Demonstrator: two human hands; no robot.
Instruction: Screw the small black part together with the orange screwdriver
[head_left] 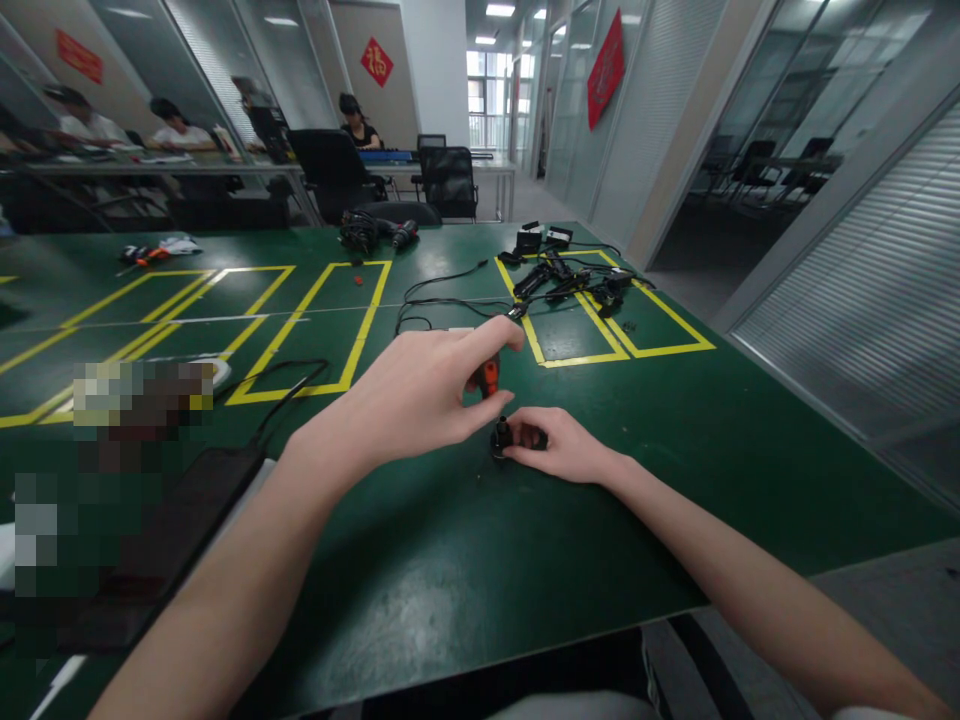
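My left hand (pixel 442 385) is over the table with its thumb and index finger curved and apart. An orange-and-black tool handle (pixel 490 376) shows inside that curve, apparently held by the other fingers, which are hidden; its lower end points down. Just below it, the fingers of my right hand (pixel 559 445) are closed on a small black part (pixel 500 438) with a short upright stub. This part is at the tabletop, directly under the handle. Its exact kind cannot be made out.
Black cables and brackets (pixel 559 280) lie within yellow tape outlines at the far right. A cordless drill (pixel 403 235) is beside coiled cable (pixel 360 230) at the back. A dark flat case (pixel 187 520) lies left of my left arm. Several people sit at farther tables.
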